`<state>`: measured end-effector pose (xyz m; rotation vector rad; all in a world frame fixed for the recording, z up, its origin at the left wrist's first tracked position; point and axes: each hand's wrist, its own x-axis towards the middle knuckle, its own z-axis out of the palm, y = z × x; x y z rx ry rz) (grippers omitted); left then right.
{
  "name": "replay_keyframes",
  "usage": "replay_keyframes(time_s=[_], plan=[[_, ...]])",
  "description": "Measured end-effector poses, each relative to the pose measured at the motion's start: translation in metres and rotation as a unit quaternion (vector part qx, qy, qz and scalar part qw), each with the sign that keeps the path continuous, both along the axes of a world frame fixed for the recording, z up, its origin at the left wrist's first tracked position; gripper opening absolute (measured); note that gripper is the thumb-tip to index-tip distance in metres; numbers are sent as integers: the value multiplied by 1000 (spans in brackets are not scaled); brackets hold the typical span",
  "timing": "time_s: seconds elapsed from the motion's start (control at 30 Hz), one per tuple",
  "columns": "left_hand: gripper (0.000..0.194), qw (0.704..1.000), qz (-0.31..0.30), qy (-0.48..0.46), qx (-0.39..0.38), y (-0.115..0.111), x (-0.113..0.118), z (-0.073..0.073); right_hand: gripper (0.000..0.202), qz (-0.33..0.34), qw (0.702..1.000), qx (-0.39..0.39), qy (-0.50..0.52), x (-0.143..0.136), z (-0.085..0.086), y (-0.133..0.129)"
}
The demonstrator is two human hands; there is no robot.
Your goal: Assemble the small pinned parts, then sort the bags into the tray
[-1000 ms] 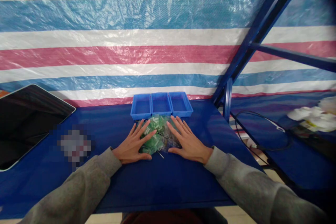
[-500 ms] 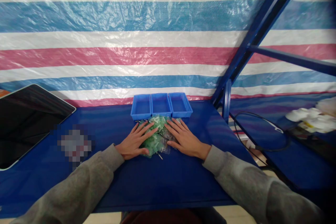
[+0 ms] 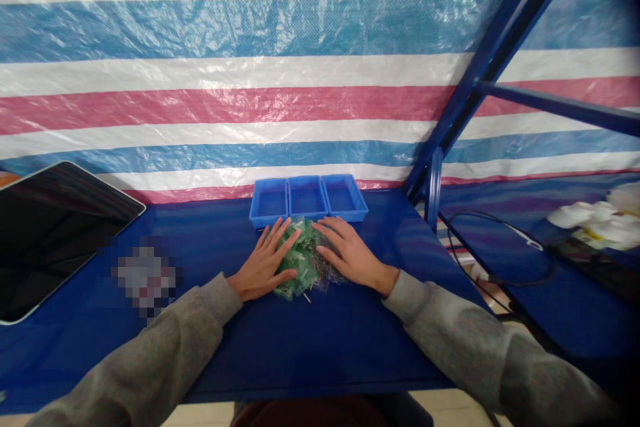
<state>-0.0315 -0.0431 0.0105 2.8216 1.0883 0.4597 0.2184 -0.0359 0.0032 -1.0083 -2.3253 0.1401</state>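
A pile of small clear and green plastic bags (image 3: 304, 267) with thin pieces inside lies on the blue table (image 3: 310, 347). My left hand (image 3: 263, 265) rests on the pile's left side, fingers spread. On the right side of the pile lies my right hand (image 3: 353, 255), its fingers apart and pointing up and left. Neither hand grips a bag. Just behind the pile stand three joined blue trays (image 3: 307, 198), with nothing visible inside.
A dark-screened tablet or monitor (image 3: 55, 227) lies at the left, near a blurred patch (image 3: 145, 277). Blue metal posts (image 3: 433, 173) rise at the right. Beyond them are a black cable (image 3: 525, 283) and white items (image 3: 607, 223). Striped sheeting (image 3: 225, 107) hangs behind.
Both hands have shifted slightly over the bags, the left turning more upward and the right moving a little up and left. More of the pile's middle shows between them.
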Motion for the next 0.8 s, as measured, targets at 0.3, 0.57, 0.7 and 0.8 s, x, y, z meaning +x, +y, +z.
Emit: replay_keyframes(time_s=[0.3,0.57,0.7,0.8], plan=[[49,988,99,-115,23,3,8,12,36,22,999,14,19,-23,9,14],[22,963,173,-205,38,19,21,15,34,-9,1000,6,17,-34,9,13],[20,961,157,-220,62,31,27,12,33,-20,1000,8,-2,-40,9,16],[21,959,148,-224,94,34,28,11,33,-18,1000,16,5,-42,6,17]])
